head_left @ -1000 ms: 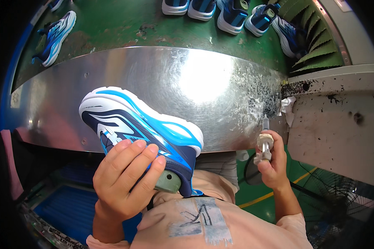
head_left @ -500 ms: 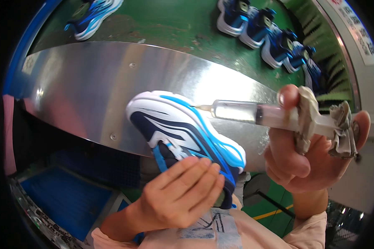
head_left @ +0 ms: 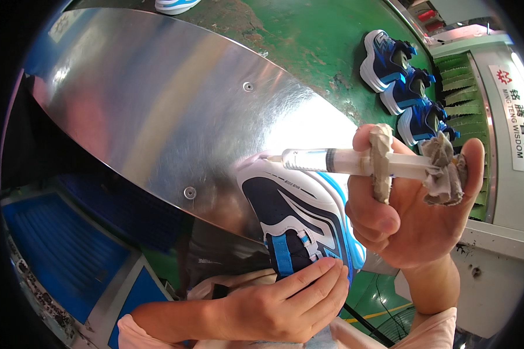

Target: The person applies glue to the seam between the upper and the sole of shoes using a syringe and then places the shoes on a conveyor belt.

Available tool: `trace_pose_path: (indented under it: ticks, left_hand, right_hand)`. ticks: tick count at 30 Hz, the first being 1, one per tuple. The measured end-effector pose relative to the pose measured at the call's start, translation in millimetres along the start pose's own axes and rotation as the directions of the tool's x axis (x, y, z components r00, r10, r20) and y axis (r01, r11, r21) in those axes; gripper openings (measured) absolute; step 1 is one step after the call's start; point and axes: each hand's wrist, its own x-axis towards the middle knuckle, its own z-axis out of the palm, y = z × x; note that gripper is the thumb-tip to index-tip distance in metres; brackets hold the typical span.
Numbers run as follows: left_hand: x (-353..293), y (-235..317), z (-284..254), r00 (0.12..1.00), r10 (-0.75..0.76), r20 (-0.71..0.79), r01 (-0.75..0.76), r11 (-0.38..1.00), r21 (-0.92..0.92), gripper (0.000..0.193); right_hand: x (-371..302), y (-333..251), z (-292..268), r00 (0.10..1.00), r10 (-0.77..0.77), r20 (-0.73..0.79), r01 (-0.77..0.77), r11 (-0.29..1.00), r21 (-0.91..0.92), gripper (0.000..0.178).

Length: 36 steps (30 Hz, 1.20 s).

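A white, navy and bright-blue sneaker is tilted over the metal ledge, its toe pointing away from me. My left hand grips it by the side near the collar, fingers closed together; the heel is largely hidden behind that hand. In my right hand is a clear syringe, held sideways with the thumb at the plunger end and fingers around the barrel. Its thin needle points left, with the tip at the sole edge by the toe. Crumpled, dirty tape wraps the syringe's finger flange and plunger end.
A brushed-metal ledge with screws borders a green conveyor belt. Several similar sneakers stand on the belt at the far right, before a machine opening with green strip curtains. Blue trays are at lower left.
My view has turned. The sneaker has rotated in my left hand, and the needle tip has gone from the side of the sole to the toe. Both hands keep their holds.
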Motion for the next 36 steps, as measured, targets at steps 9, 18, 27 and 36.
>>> trace_pose_path:
  ticks: [9,18,27,36]
  left_hand:
    - [-7,1,6,0.999,-0.026,-0.028,0.025,0.998,-0.06,0.018]
    - [-2,9,3,0.993,-0.113,0.014,0.114,0.99,-0.088,0.018]
    - [8,10,7,0.992,-0.12,0.043,0.119,0.993,0.016,0.014]
    - [27,10,3,0.985,-0.105,0.134,0.1,0.994,0.047,0.025]
  right_hand:
    - [-10,-1,10,0.996,-0.078,-0.053,0.059,0.957,-0.285,0.108]
    - [-94,33,-15,0.969,-0.208,-0.13,0.193,0.974,-0.116,0.122]
    - [-152,58,-12,0.932,-0.083,-0.353,0.095,0.995,0.015,0.116]
    - [-191,93,-50,0.921,-0.303,-0.246,0.347,0.924,0.163,0.114]
